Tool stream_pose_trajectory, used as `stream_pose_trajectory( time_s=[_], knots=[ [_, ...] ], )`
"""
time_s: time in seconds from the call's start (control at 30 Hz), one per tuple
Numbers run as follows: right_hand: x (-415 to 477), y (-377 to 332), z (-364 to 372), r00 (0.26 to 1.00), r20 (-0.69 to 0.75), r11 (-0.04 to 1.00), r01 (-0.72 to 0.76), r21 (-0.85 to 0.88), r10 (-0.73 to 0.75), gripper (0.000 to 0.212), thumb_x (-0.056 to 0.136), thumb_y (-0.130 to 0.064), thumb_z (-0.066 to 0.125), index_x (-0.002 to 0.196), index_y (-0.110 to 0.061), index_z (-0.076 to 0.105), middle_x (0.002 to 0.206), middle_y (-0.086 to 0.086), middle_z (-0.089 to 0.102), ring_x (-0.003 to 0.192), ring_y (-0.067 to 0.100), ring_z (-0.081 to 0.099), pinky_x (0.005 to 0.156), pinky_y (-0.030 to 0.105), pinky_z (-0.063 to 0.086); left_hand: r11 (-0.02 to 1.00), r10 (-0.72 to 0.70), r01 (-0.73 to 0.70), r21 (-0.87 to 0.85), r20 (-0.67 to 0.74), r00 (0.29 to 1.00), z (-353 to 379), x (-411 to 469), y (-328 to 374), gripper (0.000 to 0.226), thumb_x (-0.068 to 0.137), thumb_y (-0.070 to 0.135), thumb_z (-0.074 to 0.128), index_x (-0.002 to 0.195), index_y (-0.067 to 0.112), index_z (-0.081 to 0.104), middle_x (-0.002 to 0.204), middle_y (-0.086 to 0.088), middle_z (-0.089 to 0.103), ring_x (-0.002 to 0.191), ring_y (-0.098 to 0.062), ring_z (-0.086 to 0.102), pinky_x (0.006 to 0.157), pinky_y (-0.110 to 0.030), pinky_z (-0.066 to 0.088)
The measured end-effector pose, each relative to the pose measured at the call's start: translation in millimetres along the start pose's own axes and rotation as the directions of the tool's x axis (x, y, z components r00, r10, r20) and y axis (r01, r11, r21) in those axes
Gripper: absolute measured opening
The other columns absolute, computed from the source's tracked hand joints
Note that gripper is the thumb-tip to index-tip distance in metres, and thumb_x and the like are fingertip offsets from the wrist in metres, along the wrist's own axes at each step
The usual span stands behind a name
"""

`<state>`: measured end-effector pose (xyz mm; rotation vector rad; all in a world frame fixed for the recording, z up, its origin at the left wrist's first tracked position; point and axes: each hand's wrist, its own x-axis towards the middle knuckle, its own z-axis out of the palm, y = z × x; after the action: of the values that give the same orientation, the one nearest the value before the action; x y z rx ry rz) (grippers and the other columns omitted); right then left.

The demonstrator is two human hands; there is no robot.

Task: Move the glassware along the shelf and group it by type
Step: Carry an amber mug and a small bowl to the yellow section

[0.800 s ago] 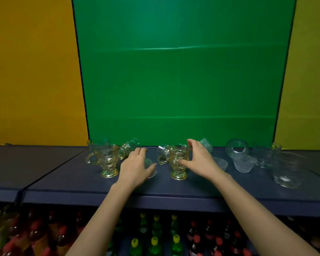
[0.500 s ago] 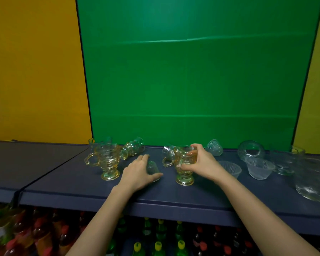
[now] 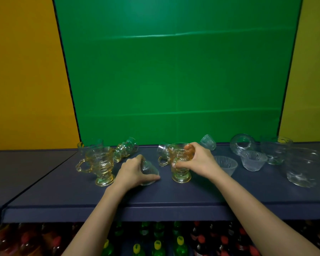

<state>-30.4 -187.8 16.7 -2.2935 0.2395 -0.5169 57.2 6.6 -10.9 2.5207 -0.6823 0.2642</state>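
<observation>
Landmark: centre mug (image 3: 180, 170), amber, footed, upright, foot at the shelf (image 3: 174, 198) top; handle on its left side.
Back mug (image 3: 90, 145): pale, far left of centre mug and further back; mostly hidden.
Left mug (image 3: 100, 163): amber, upright, well left of centre mug, handle pointing away from it.
Tipped mug (image 3: 126, 149): on its side, left of centre mug, further back.
Left grip (image 3: 131, 172): fingers and thumb curled over the small cup, just left of centre mug.
Small cup (image 3: 149, 172): ribbed, clear, wide rim lowest, at the shelf; a narrow gap from centre mug.
Clear cup (image 3: 163, 149): on its side, just behind centre mug's handle; contact cannot be told.
Right grip (image 3: 198, 160): wrapped round centre mug's bowl from the right, thumb on the near side, fingers at the far rim.
Ribbed cup (image 3: 208, 142): tilted, behind and right of centre mug.
Ribbed bowl (image 3: 226, 163): upright, right of centre mug, partly hidden by the right wrist.
Round bowl (image 3: 242, 146): on its side, mouth toward the camera, further right and back.
Small bowl (image 3: 253, 160): upright, well right of centre mug.
Jug (image 3: 275, 150): clear, well right, toward the back.
Big bowl (image 3: 301, 167): clear, farthest right of centre mug.
Bottles (image 3: 157, 244): below centre mug, under the shelf; green with yellow caps, others red.
</observation>
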Motion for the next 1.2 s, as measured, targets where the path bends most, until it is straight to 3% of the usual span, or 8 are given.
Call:
stream_pose_trajectory(
  time_s=[0.13, 0.27, 0.63, 0.73, 0.93, 1.03, 1.13, 1.2],
  knots=[
    [-10.5, -8.5, -9.6, 0.995, -0.094, 0.997, 0.024, 0.073, -0.017, 0.069, 0.057, -0.033, 0.084, 0.115, -0.014, 0.052, 0.112, 0.003, 0.064, 0.100, 0.018, 0.060, 0.090, 0.033, 0.047, 0.990, 0.072, -0.087, -0.115, -0.131, 0.989, -15.2, -9.7, 13.3, 0.067, 0.056, 0.053, 0.077, 0.101, 0.008, 0.054, 0.092, -0.003, 0.063, 0.082, -0.021, 0.059, 0.073, -0.032, 0.050],
    [-27.3, -13.7, -35.4, 0.973, -0.230, 0.990, 0.050, 0.128, -0.019, 0.066, 0.051, -0.036, 0.085, 0.108, -0.019, 0.056, 0.105, -0.001, 0.067, 0.097, 0.018, 0.063, 0.091, 0.034, 0.049, 0.939, 0.101, -0.189, -0.286, -0.296, 0.950, -22.3, -18.0, 38.0, 0.068, 0.049, 0.061, 0.068, 0.094, 0.012, 0.053, 0.079, 0.006, 0.058, 0.070, -0.013, 0.055, 0.063, -0.025, 0.039],
    [-111.0, 29.0, -156.1, 0.877, -0.477, 0.998, -0.043, 0.048, 0.060, 0.053, 0.055, -0.030, 0.085, 0.099, -0.024, 0.057, 0.101, -0.006, 0.066, 0.096, 0.015, 0.062, 0.089, 0.031, 0.049, 0.683, 0.344, -0.445, -0.579, -0.283, 0.895, 26.1, -23.4, 171.2, 0.073, 0.045, 0.070, 0.070, 0.096, 0.019, 0.057, 0.090, 0.006, 0.068, 0.082, -0.012, 0.065, 0.076, -0.026, 0.052],
    [-136.9, 57.2, -195.1, 0.839, -0.535, 0.995, -0.091, 0.046, 0.102, 0.052, 0.054, -0.029, 0.085, 0.097, -0.024, 0.058, 0.092, -0.013, 0.064, 0.092, 0.014, 0.062, 0.084, 0.027, 0.046, 0.627, 0.365, -0.436, -0.646, -0.251, 0.896, 55.5, -28.9, 218.3, 0.066, 0.047, 0.064, 0.075, 0.095, 0.022, 0.057, 0.093, 0.004, 0.068, 0.089, -0.016, 0.064, 0.082, -0.032, 0.052],
    [-181.4, 123.3, -275.2, 0.779, -0.605, 0.981, -0.195, 0.013, 0.163, 0.054, 0.053, -0.028, 0.086, 0.099, -0.025, 0.060, 0.092, -0.011, 0.066, 0.092, 0.012, 0.062, 0.083, 0.025, 0.044, 0.505, 0.402, -0.339, -0.794, -0.131, 0.906, 118.8, -48.8, 321.4, 0.049, 0.062, 0.039, 0.077, 0.102, 0.019, 0.057, 0.101, 0.008, 0.060, 0.097, -0.007, 0.054, 0.074, -0.002, 0.038],
    [-198.2, 157.5, -313.8, 0.764, -0.617, 0.972, -0.236, 0.003, 0.187, 0.054, 0.054, -0.030, 0.086, 0.100, -0.026, 0.059, 0.096, -0.010, 0.066, 0.097, 0.013, 0.062, 0.089, 0.030, 0.047, 0.425, 0.397, -0.241, -0.873, -0.059, 0.916, 150.9, -59.2, 371.0, 0.051, 0.061, 0.045, 0.075, 0.103, 0.021, 0.057, 0.105, 0.006, 0.063, 0.100, -0.008, 0.057, 0.078, -0.012, 0.042],
    [-212.0, 190.5, -349.1, 0.760, -0.621, 0.964, -0.265, -0.027, 0.192, 0.056, 0.053, -0.033, 0.085, 0.102, -0.028, 0.057, 0.097, -0.010, 0.066, 0.100, 0.015, 0.061, 0.092, 0.034, 0.048, 0.330, 0.403, -0.125, -0.936, 0.019, 0.915, 179.0, -69.1, 416.7, 0.051, 0.059, 0.048, 0.072, 0.102, 0.026, 0.057, 0.100, 0.010, 0.063, 0.093, -0.002, 0.059, 0.071, -0.008, 0.044],
    [-218.0, 210.3, -370.2, 0.759, -0.621, 0.957, -0.286, -0.053, 0.193, 0.058, 0.052, -0.035, 0.084, 0.102, -0.030, 0.056, 0.101, -0.006, 0.066, 0.102, 0.018, 0.061, 0.093, 0.039, 0.049, 0.273, 0.395, -0.060, -0.960, 0.055, 0.917, 197.1, -71.1, 442.7, 0.059, 0.054, 0.049, 0.072, 0.105, 0.024, 0.058, 0.102, 0.005, 0.064, 0.093, -0.007, 0.061, 0.073, -0.013, 0.046]
  ],
)
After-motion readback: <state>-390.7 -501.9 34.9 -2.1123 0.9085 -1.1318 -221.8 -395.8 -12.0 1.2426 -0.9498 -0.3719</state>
